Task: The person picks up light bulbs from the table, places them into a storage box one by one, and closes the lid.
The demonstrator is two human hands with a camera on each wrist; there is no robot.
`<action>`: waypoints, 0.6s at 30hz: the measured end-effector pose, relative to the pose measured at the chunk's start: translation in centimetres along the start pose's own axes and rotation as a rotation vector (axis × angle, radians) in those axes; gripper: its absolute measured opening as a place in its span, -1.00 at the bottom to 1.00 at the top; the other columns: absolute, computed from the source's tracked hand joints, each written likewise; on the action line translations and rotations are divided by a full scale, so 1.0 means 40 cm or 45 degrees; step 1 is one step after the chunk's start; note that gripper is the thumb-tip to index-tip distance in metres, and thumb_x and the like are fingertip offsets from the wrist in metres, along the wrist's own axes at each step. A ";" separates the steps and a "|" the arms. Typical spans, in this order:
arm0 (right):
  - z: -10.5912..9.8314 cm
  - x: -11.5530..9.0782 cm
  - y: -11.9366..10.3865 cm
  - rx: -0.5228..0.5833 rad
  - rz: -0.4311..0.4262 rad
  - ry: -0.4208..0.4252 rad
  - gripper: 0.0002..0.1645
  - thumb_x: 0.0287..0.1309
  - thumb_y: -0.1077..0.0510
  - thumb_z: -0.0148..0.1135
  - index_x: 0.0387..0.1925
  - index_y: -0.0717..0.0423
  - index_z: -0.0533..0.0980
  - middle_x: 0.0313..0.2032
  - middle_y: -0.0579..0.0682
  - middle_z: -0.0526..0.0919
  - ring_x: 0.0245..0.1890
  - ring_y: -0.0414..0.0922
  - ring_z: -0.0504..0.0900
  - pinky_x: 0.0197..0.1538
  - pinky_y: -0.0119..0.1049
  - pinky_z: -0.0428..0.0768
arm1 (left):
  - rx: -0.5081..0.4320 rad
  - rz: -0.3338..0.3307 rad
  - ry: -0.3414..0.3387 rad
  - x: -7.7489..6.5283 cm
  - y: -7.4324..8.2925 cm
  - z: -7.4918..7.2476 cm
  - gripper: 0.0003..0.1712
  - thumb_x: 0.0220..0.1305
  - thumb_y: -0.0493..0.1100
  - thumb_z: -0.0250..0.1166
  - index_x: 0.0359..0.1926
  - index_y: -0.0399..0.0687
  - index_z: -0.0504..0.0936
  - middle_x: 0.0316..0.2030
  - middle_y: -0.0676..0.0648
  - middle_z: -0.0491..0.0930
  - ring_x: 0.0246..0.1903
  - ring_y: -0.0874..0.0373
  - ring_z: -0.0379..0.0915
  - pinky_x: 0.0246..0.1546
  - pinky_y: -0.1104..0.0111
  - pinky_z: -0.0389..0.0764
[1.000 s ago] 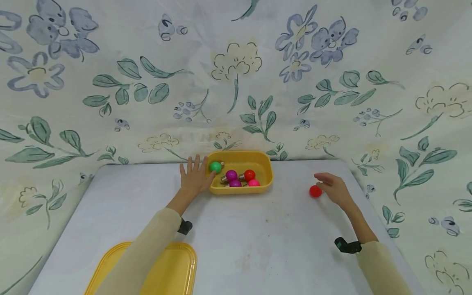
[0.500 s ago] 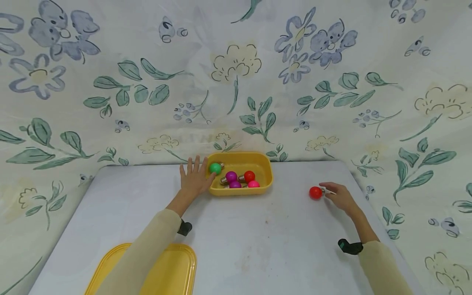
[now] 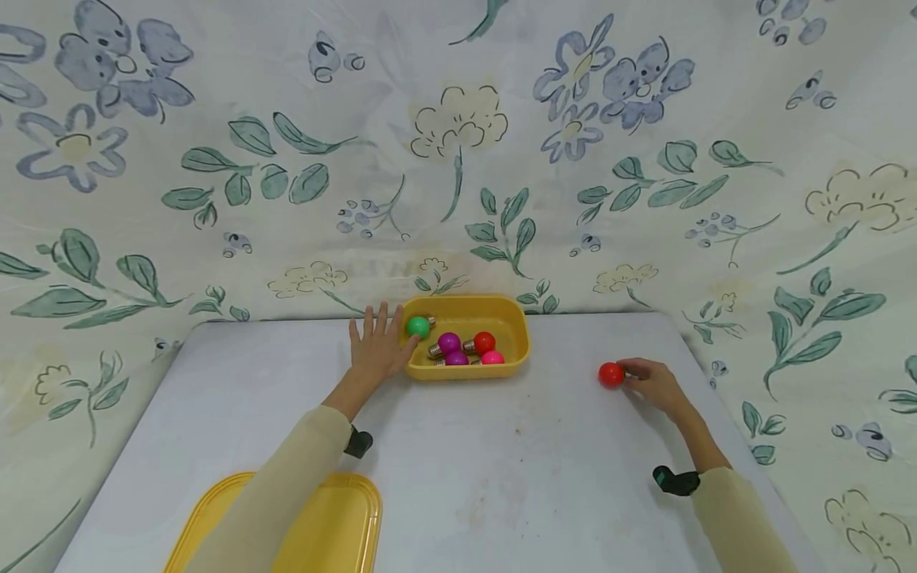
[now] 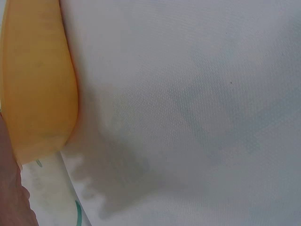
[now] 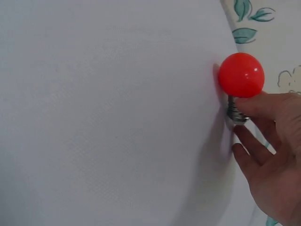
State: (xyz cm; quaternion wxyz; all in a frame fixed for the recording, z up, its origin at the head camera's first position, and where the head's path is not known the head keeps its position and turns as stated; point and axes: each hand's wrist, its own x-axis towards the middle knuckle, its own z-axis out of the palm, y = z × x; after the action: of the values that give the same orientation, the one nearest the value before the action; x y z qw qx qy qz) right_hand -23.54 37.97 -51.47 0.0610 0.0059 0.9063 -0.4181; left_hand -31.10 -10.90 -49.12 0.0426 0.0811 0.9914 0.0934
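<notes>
Already the bin (image 3: 466, 372) holds five bulbs (image 3: 449, 343), splayed left hand (image 3: 376, 348) beside it; right hand (image 3: 657, 387) pinches a red bulb (image 3: 611, 375) outside.

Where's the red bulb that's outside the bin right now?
In the head view, the red bulb is right of the bin, toward the right edge of the table, its metal base pinched by the right hand.

Red bulb (image 3: 611, 375), yellow basket (image 3: 469, 371), white table (image 3: 458, 446), blue-green floral cloth (image 3: 387, 48)
</notes>
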 end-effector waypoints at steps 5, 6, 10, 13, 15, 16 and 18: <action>0.009 -0.006 -0.001 -0.029 0.018 0.021 -0.51 0.31 0.33 0.16 0.25 0.39 0.43 0.20 0.39 0.49 0.19 0.33 0.46 0.19 0.14 0.49 | 0.003 -0.006 -0.016 -0.002 0.001 -0.001 -0.11 0.51 0.28 -0.20 0.59 -0.16 -0.14 0.55 -0.33 -0.28 0.50 -0.31 -0.49 0.38 -0.26 -0.39; 0.010 -0.007 0.000 -0.031 0.019 0.025 -0.51 0.32 0.32 0.16 0.25 0.38 0.44 0.20 0.39 0.49 0.19 0.32 0.46 0.19 0.14 0.49 | 0.005 -0.007 -0.017 -0.002 0.001 -0.001 -0.11 0.51 0.29 -0.20 0.59 -0.16 -0.14 0.55 -0.32 -0.29 0.50 -0.31 -0.49 0.38 -0.26 -0.39; 0.016 -0.006 0.004 -0.028 0.015 0.045 -0.52 0.32 0.31 0.19 0.24 0.38 0.45 0.19 0.38 0.51 0.17 0.31 0.48 0.18 0.13 0.50 | 0.002 -0.008 -0.017 -0.004 0.002 -0.003 -0.11 0.51 0.28 -0.20 0.59 -0.16 -0.14 0.55 -0.32 -0.29 0.50 -0.30 -0.50 0.38 -0.25 -0.40; 0.018 -0.005 0.005 -0.035 0.005 0.061 -0.53 0.32 0.30 0.21 0.22 0.38 0.46 0.18 0.38 0.52 0.17 0.31 0.48 0.18 0.12 0.50 | 0.002 -0.007 -0.015 -0.006 0.002 -0.005 -0.11 0.51 0.28 -0.20 0.59 -0.16 -0.14 0.55 -0.32 -0.29 0.50 -0.31 -0.49 0.38 -0.25 -0.40; 0.020 -0.003 0.004 -0.036 -0.011 0.071 -0.54 0.31 0.31 0.22 0.20 0.38 0.47 0.17 0.38 0.53 0.17 0.31 0.49 0.18 0.12 0.51 | 0.004 -0.006 -0.012 -0.008 0.002 -0.006 -0.12 0.51 0.28 -0.20 0.58 -0.17 -0.14 0.54 -0.33 -0.29 0.50 -0.31 -0.49 0.38 -0.25 -0.40; 0.021 -0.002 0.003 -0.039 -0.018 0.074 -0.55 0.31 0.31 0.23 0.20 0.39 0.48 0.16 0.38 0.53 0.16 0.31 0.50 0.17 0.12 0.51 | 0.005 -0.005 -0.010 -0.008 0.003 -0.007 -0.12 0.51 0.27 -0.20 0.58 -0.18 -0.13 0.54 -0.33 -0.28 0.50 -0.31 -0.49 0.38 -0.25 -0.39; 0.022 -0.001 0.000 -0.033 -0.033 0.076 -0.55 0.30 0.31 0.23 0.19 0.40 0.48 0.15 0.38 0.54 0.16 0.31 0.51 0.16 0.12 0.52 | 0.004 -0.005 -0.008 -0.008 0.004 -0.007 -0.12 0.51 0.27 -0.20 0.58 -0.18 -0.13 0.54 -0.33 -0.28 0.50 -0.31 -0.48 0.38 -0.25 -0.39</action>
State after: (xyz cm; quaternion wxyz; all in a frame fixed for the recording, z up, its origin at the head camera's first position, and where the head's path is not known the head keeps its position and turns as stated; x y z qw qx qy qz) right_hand -23.41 37.29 -52.02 0.0287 0.0058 0.9131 -0.4067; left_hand -30.80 -10.87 -48.79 0.0458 0.0795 0.9916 0.0914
